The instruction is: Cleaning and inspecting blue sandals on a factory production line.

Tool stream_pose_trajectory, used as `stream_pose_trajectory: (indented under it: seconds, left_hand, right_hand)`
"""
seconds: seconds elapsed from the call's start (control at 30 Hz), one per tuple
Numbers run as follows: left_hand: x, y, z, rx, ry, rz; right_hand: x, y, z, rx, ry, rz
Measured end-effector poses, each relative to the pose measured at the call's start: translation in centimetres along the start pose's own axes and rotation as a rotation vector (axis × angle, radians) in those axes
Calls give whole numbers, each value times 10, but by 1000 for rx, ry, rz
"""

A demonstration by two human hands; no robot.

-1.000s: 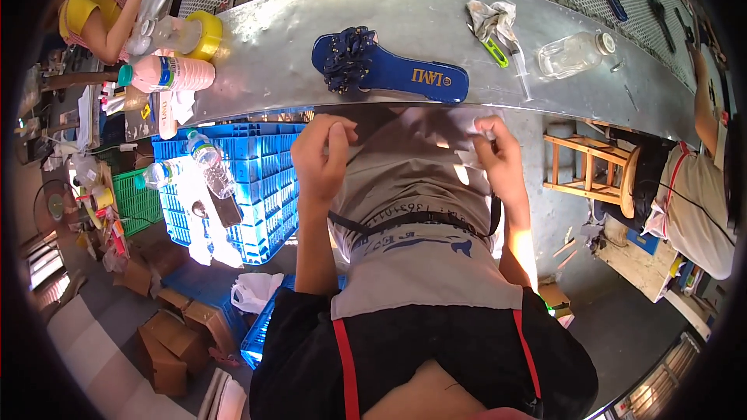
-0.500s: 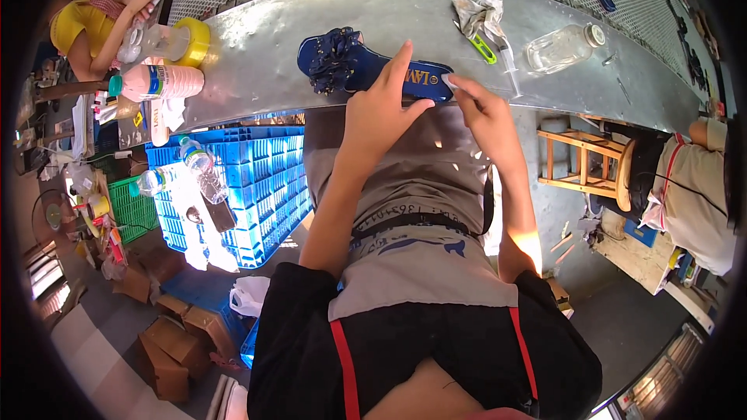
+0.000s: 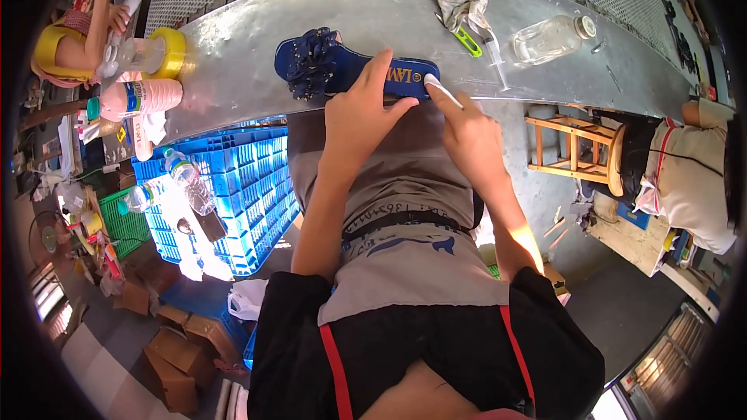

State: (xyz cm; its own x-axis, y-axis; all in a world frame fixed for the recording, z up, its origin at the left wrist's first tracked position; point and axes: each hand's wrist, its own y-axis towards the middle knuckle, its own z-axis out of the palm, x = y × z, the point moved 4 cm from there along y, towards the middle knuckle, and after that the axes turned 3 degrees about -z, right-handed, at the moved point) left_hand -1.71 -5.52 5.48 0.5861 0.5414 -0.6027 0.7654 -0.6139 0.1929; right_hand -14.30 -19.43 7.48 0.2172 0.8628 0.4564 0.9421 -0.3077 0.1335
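A dark blue slipper (image 3: 354, 70) with gold lettering on its insole lies sideways near the front edge of the metal bench. Its toe, with a gold-flecked ruffled flower (image 3: 313, 62), points left. My left hand (image 3: 356, 120) grips the slipper around its middle, forefinger across the insole and thumb at the near edge; the other fingers are hidden. In my right hand (image 3: 473, 136), fingers pinch a slim white thing (image 3: 442, 90), whose kind I cannot make out. Its tip touches the heel end of the insole.
Right of the slipper lie a crumpled rag (image 3: 463, 9), a green cutter (image 3: 468, 42), a syringe (image 3: 496, 66) and a glass bottle (image 3: 548, 39). A pink bottle (image 3: 148, 98) and yellow tape roll (image 3: 170, 54) stand left. Below are a blue crate (image 3: 261, 187) and wooden stool (image 3: 576, 148). Other people sit nearby.
My view has shifted slightly, moving the bench things leftward in the picture. My right hand has turned, and more of the white thing shows at the heel. The left hand keeps its grip.
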Motion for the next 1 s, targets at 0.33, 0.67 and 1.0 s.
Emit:
stream_pose_trajectory:
  seconds: [0.33, 0.67, 1.0]
  left_hand:
    - [-7, 9, -10, 99, 99, 9]
    - [-13, 13, -9, 177, 195, -26]
    - [-15, 11, -13, 193, 177, -89]
  right_hand:
    - [13, -10, 2, 13, -167, -4]
    - [7, -6, 2, 40, -184, 36]
    - [-6, -37, -10, 77, -148, 87]
